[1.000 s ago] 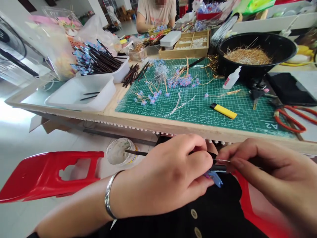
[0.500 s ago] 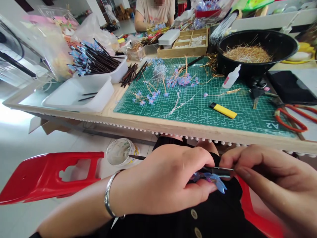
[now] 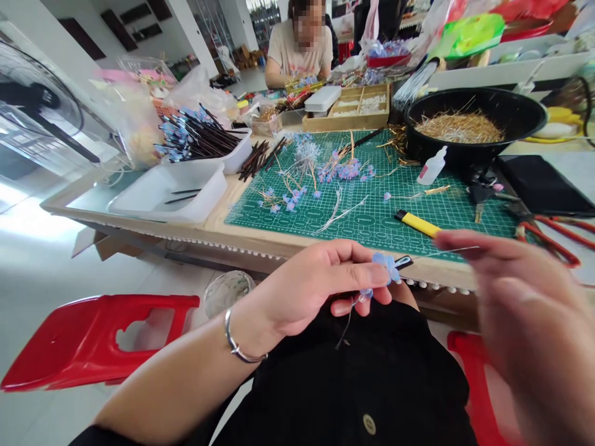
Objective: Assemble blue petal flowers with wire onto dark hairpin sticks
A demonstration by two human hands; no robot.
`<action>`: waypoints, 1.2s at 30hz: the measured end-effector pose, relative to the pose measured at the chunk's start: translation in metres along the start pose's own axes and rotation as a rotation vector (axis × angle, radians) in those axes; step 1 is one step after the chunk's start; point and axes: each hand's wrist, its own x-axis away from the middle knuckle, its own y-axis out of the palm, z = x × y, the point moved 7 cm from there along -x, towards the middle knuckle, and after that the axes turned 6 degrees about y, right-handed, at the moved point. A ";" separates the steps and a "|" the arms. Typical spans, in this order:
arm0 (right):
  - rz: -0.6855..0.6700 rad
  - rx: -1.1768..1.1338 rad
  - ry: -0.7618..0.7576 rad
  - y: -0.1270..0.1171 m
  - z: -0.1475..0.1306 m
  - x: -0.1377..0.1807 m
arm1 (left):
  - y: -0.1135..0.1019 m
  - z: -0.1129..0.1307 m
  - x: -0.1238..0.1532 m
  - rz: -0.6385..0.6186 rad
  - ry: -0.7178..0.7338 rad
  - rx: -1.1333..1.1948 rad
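Observation:
My left hand [image 3: 309,290] is closed in a pinch on a dark hair stick with small blue flowers [image 3: 388,266] at its end, held over my lap just below the table's front edge. My right hand [image 3: 525,310] is blurred by motion at the right; it seems to pull a thin silvery wire [image 3: 453,250] away from the flowers. How its fingers grip the wire is smeared. A silver bracelet [image 3: 239,347] sits on my left wrist.
A green cutting mat [image 3: 372,204] carries blue flowers, wires, a yellow utility knife [image 3: 418,223] and a glue bottle [image 3: 431,166]. White trays [image 3: 171,189] hold dark sticks. A black bowl [image 3: 474,121] holds golden wire. Red pliers [image 3: 553,232] lie at the right. A red stool [image 3: 88,341] stands at the left. Another person [image 3: 302,46] sits opposite.
Both hands have risen from my lap toward the table edge. My right hand has drawn away to the right, pulling the thin wire out, while the left still pinches the flowered stick.

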 end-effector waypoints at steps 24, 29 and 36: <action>-0.823 -0.494 0.303 0.083 0.001 -0.050 | 0.030 0.027 0.038 0.040 0.417 -1.132; -0.611 0.092 -0.420 0.053 -0.066 -0.041 | 0.053 0.027 0.055 0.041 0.744 -1.626; -0.353 0.319 -0.535 0.033 -0.064 0.009 | 0.044 0.019 0.049 0.078 0.789 -1.701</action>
